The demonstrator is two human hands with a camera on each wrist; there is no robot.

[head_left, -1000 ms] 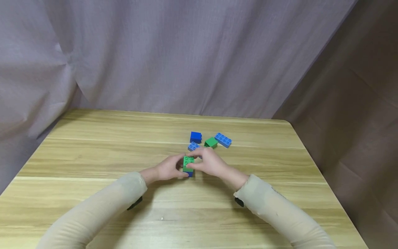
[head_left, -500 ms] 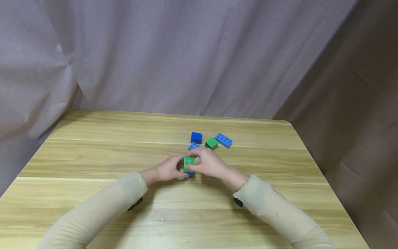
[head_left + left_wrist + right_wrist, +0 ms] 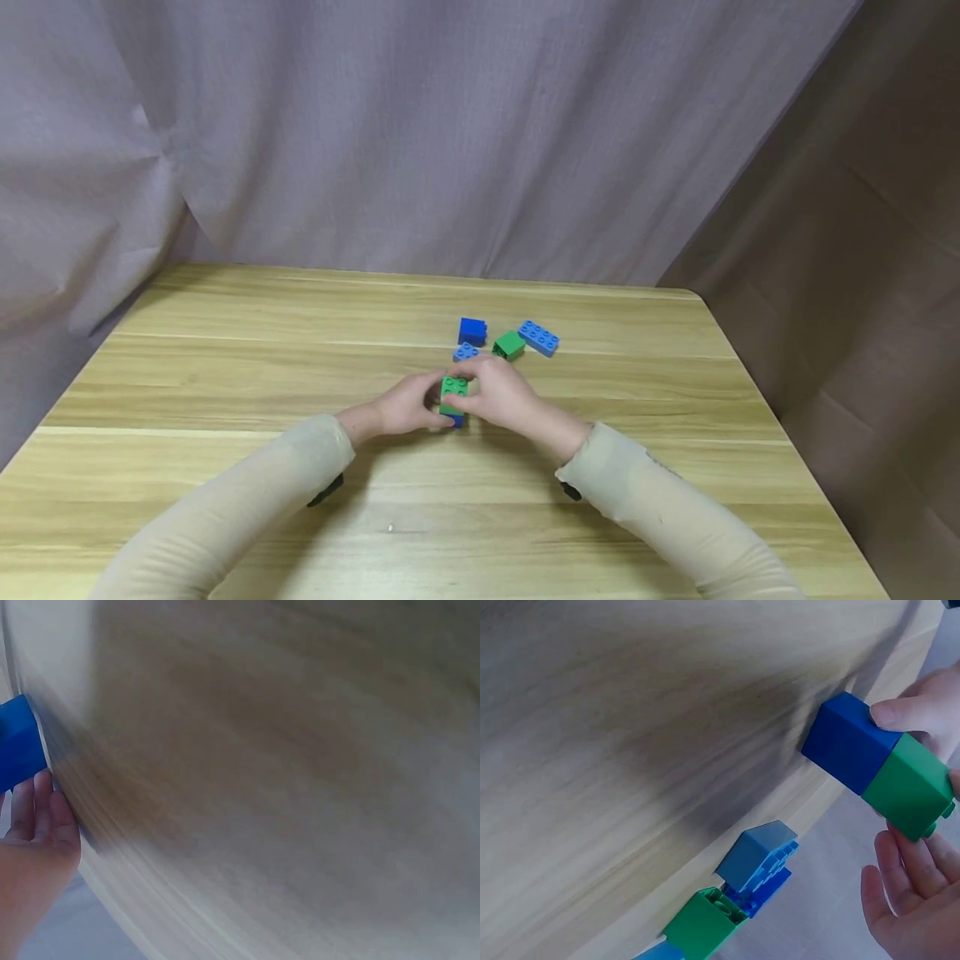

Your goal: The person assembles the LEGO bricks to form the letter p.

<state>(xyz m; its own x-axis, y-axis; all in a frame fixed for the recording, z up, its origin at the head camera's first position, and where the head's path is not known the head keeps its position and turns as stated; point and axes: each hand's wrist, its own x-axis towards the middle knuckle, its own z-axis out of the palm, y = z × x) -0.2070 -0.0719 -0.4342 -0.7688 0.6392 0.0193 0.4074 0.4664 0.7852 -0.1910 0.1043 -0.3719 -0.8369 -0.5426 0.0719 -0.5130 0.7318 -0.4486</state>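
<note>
Right hand hiding part of a light-blue brick
The left wrist view crops the dark blue brick and left hand, its worktop blurred; the right wrist view cuts off both hands. A pale speck (head view, lower middle) is too small to identify.

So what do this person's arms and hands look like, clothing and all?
Beige, wrinkled sleeves, turning greyer at the cuffs. A small black piece shows beneath each cuff, too unclear to identify. The left hand and right hand are bare, ungloved.
</note>
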